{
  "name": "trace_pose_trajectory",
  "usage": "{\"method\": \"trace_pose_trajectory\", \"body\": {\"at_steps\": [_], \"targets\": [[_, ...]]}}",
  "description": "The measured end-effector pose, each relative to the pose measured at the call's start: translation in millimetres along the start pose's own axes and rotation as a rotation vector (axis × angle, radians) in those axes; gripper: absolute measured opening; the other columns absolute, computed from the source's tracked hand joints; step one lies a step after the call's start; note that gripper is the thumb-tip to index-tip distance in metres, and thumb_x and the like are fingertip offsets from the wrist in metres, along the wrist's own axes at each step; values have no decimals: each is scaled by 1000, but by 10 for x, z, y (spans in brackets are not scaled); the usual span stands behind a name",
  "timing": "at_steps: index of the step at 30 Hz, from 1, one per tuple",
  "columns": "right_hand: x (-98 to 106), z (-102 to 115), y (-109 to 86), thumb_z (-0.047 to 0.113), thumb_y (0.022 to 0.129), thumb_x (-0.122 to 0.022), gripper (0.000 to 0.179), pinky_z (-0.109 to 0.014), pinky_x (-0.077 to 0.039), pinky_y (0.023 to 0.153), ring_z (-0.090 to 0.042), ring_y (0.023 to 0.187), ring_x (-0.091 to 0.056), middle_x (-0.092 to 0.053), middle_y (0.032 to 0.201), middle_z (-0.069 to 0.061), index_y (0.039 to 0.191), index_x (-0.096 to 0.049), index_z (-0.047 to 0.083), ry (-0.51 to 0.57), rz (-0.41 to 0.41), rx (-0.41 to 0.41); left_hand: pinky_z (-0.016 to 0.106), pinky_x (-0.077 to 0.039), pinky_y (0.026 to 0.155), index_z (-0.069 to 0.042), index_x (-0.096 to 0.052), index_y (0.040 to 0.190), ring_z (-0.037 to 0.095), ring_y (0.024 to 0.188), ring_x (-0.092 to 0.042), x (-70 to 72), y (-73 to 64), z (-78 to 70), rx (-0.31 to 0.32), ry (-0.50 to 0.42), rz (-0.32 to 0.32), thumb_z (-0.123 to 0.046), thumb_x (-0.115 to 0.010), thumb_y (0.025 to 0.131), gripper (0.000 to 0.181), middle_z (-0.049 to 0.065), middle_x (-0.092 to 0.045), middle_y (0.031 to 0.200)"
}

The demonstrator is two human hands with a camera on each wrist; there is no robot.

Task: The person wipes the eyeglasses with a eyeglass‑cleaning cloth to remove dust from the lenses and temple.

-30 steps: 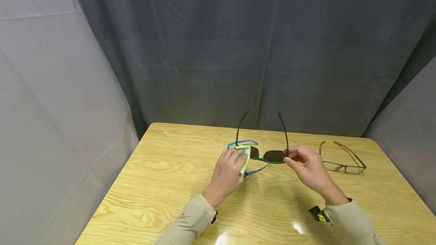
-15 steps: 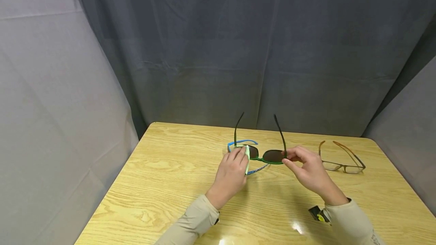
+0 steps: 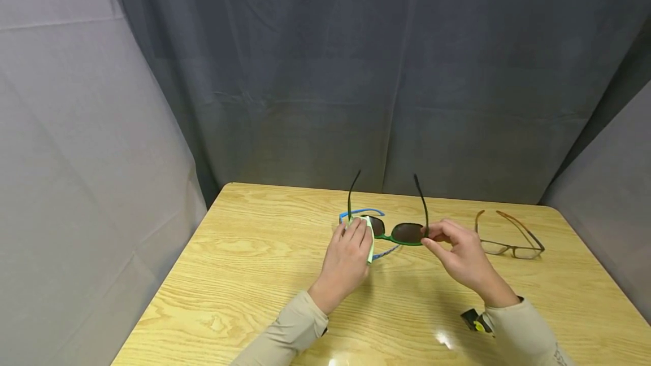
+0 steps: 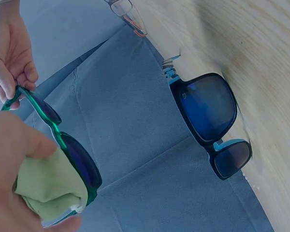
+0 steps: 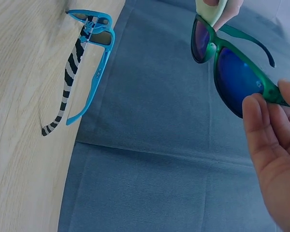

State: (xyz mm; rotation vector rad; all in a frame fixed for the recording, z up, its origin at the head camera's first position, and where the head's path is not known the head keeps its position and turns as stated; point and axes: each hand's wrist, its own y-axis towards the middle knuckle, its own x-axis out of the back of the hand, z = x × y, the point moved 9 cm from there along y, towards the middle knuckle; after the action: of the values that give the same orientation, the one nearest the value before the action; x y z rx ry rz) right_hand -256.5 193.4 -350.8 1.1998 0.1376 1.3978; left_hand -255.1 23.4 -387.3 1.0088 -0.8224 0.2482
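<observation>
Green-framed sunglasses (image 3: pixel 407 233) are held up above the table, temples unfolded and pointing away. My right hand (image 3: pixel 460 250) pinches them at the right hinge between thumb and fingers, as the right wrist view also shows. My left hand (image 3: pixel 342 264) grips a light green cloth (image 4: pixel 50 181) round the left end of the frame; the cloth and fingers cover part of the left lens. Behind and below lie blue sunglasses (image 5: pixel 89 36) with a zebra-striped temple, on the table. In the left wrist view, the dark lens (image 4: pixel 210 108) of that blue pair faces the camera.
Clear eyeglasses (image 3: pixel 511 250) with orange-brown temple tips lie unfolded on the wooden table (image 3: pixel 229 275), right of my right hand. Dark grey curtain (image 3: pixel 305 72) hangs behind the table, and pale cloth walls (image 3: pixel 76 157) stand at either side.
The green sunglasses have dropped slightly and shifted a little left. My left hand has turned with the cloth, now flatter against the left end of the frame. The right hand has hardly moved.
</observation>
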Motion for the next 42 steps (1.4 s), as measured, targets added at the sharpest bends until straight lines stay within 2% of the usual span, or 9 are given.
{"method": "trace_pose_trajectory", "body": {"at_steps": [5, 11, 15, 20, 27, 33, 36, 42], "targets": [[16, 22, 3, -14, 68, -76, 33, -12, -48, 71, -6, 74, -59, -63, 81, 4, 92, -68, 8, 1, -32, 41, 44, -39, 102, -5, -63, 116, 24, 120, -52, 15, 8, 6, 21, 8, -4, -16, -69, 69, 49, 9, -60, 123], [39, 96, 18, -18, 65, -75, 36, -12, -48, 71, -5, 73, -61, -63, 80, 2, 91, -68, 5, 23, -59, 100, 41, -39, 100, -5, -62, 117, 23, 120, -52, 52, 13, 14, 63, -62, -34, -9, -67, 70, 47, 10, -60, 124], [89, 268, 65, -22, 62, -74, 35, -14, -48, 69, -6, 71, -61, -64, 77, -2, 88, -67, 1, 10, -75, 116, 39, -41, 97, -5, -63, 115, 22, 117, -54, 110, 18, -3, 56, -107, -76, -6, -66, 66, 49, 9, -61, 123], [144, 470, 119, -24, 62, -72, 31, -10, -45, 69, -8, 69, -60, -62, 75, -6, 85, -66, -4, 27, -90, 111, 35, -43, 95, -5, -63, 115, 20, 117, -54, 139, 29, -49, 22, -133, -96, -4, -65, 63, 52, 8, -62, 121], [76, 355, 82, -23, 61, -73, 36, -10, -44, 67, -7, 69, -58, -61, 76, -1, 87, -67, 0, 11, -77, 132, 33, -43, 95, -5, -62, 116, 20, 117, -55, 101, 32, -83, 0, -77, -75, -8, -61, 69, 47, 9, -63, 120], [19, 254, 64, -23, 63, -73, 34, -10, -45, 66, -9, 67, -59, -61, 76, -1, 87, -67, 0, 26, -54, 120, 34, -44, 92, -5, -64, 112, 21, 111, -58, 103, 40, -75, 8, -12, -91, -13, -64, 68, 44, 9, -64, 116], [-6, 170, 42, -21, 63, -74, 36, -9, -44, 68, -8, 69, -58, -61, 78, 0, 89, -67, 2, 14, -53, 104, 33, -43, 90, -5, -65, 111, 21, 109, -58, 67, 48, -76, 17, 36, -76, -16, -64, 70, 42, 9, -65, 115], [-47, 88, 14, -16, 67, -75, 35, -12, -47, 68, -8, 72, -59, -62, 81, 4, 92, -67, 7, 5, -25, 100, 33, -42, 91, -4, -64, 115, 21, 112, -57, 27, 75, -75, 55, 119, -21, -17, -54, 81, 37, 10, -64, 116]]}}
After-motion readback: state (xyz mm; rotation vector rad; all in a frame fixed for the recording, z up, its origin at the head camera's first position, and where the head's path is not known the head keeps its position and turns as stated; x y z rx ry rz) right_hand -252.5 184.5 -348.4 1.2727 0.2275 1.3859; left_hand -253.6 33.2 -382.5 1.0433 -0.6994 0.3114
